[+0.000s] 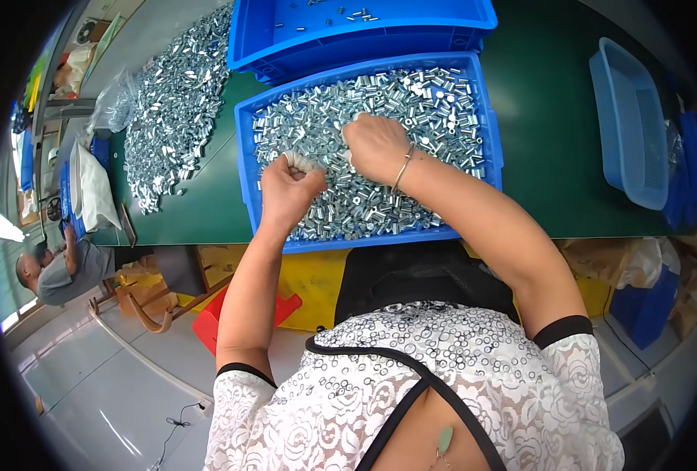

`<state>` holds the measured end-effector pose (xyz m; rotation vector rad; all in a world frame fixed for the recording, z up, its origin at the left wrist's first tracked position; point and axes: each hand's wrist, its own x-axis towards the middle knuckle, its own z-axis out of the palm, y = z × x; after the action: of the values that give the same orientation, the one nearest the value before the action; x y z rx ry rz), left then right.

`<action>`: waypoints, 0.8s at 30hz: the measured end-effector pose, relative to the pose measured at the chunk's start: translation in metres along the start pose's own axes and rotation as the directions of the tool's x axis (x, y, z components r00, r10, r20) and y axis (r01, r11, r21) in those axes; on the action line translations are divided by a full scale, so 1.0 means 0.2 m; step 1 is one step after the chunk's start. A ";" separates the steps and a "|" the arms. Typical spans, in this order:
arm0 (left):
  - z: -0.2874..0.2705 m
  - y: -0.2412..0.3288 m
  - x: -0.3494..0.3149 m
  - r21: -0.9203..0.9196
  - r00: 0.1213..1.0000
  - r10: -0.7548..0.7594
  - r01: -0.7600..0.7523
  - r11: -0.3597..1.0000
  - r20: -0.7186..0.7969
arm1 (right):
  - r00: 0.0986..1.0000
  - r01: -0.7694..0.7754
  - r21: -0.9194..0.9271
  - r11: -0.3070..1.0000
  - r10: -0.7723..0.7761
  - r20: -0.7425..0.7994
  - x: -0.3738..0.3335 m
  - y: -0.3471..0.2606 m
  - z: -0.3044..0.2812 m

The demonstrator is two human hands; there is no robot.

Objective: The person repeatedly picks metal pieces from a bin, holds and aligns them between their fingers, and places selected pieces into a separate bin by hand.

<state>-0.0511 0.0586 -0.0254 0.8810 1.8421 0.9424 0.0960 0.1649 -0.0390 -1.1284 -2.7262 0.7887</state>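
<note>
A shallow blue tray (487,133) in front of me is filled with small, shiny metal sleeves (442,145). Over its left part, my left hand (287,196) is closed, its fingers curled inward with whitish coverings on the tips. Whatever lies in those fingers is too small to make out. My right hand (377,149), a bracelet at its wrist, reaches into the middle of the tray. Its fingers are bent down and pressed together at the metal pieces, and the back of the hand hides most of what they hold.
Behind the tray stands a deeper blue bin (364,39) with a few pieces inside. A large heap of metal pieces (180,102) covers the green table (544,180) at left. A light blue basket (631,125) rests at right. Another person (74,271) sits far left.
</note>
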 end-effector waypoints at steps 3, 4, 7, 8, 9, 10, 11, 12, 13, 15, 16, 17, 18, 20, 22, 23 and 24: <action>-0.06 -0.07 0.03 0.024 0.999 0.004 -0.005 1.000 0.046 | 0.999 -0.017 -0.017 1.000 0.018 0.046 0.03 -0.01 0.00; -0.06 -0.07 0.04 0.011 0.998 0.007 -0.008 1.000 0.055 | 0.995 -0.053 -0.003 0.999 0.053 0.088 0.05 -0.01 0.00; -0.10 -0.06 0.03 -0.192 0.983 0.120 -0.092 0.977 0.136 | 0.977 -0.132 0.007 0.991 0.129 0.169 0.06 0.00 0.00; -0.13 -0.07 0.04 -0.204 0.982 0.128 -0.097 0.974 0.142 | 0.984 -0.117 0.031 0.993 0.112 0.135 0.05 0.00 0.01; -0.15 -0.08 0.05 -0.206 0.975 0.126 -0.087 0.975 0.184 | 0.990 -0.101 0.052 0.994 0.095 0.103 0.03 0.00 0.02; -0.17 -0.10 0.06 -0.207 0.966 0.124 -0.077 0.975 0.225 | 0.994 -0.083 0.074 0.994 0.078 0.071 0.02 0.01 0.02; -0.19 -0.10 0.06 -0.206 0.956 0.122 -0.067 0.976 0.266 | 0.994 -0.088 0.060 0.994 0.084 0.070 0.01 0.00 0.03; -0.20 -0.11 0.06 -0.217 0.953 0.130 -0.071 0.974 0.272 | 0.996 -0.090 0.061 0.994 0.090 0.004 -0.01 -0.01 0.04; -0.21 -0.10 0.06 -0.246 0.943 0.147 -0.073 0.967 0.298 | 0.994 -0.092 0.062 0.994 0.095 -0.062 -0.03 -0.02 0.04; -0.25 -0.09 0.05 -0.300 0.923 0.175 -0.069 0.952 0.342 | 0.987 -0.093 0.058 0.994 0.100 -0.126 -0.06 -0.11 0.02; -0.26 -0.08 0.04 -0.305 0.922 0.178 -0.070 0.950 0.345 | 0.968 -0.177 0.342 0.923 0.226 -0.110 -0.11 -0.16 -0.01; -0.29 -0.07 0.02 -0.331 0.912 0.163 -0.033 0.943 0.375 | 0.939 -0.241 0.598 0.765 0.340 -0.056 -0.15 -0.23 -0.03; -0.31 -0.06 0.00 -0.356 0.902 0.149 0.005 0.935 0.405 | 0.938 -0.245 0.596 0.765 0.342 -0.053 -0.19 -0.29 -0.04; -0.33 -0.03 -0.03 -0.383 0.887 0.140 0.044 0.923 0.439 | 0.907 -0.333 0.865 0.375 0.377 0.186 -0.25 -0.38 -0.08; -0.35 0.01 -0.08 -0.433 0.861 0.168 0.066 0.899 0.480 | 0.887 -0.371 0.918 0.142 0.347 0.305 -0.30 -0.42 -0.08; -0.35 0.02 -0.11 -0.456 0.849 0.182 0.076 0.887 0.496 | 0.880 -0.376 0.926 0.017 0.319 0.352 -0.32 -0.42 -0.07; -0.35 0.04 -0.13 -0.459 0.853 0.182 0.074 0.885 0.489 | 0.874 -0.381 0.918 -0.108 0.282 0.396 -0.34 -0.41 -0.06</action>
<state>-0.1027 0.0219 0.0143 0.7881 1.0639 1.0020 0.0962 0.0739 0.0193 -1.2015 -0.9076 2.3054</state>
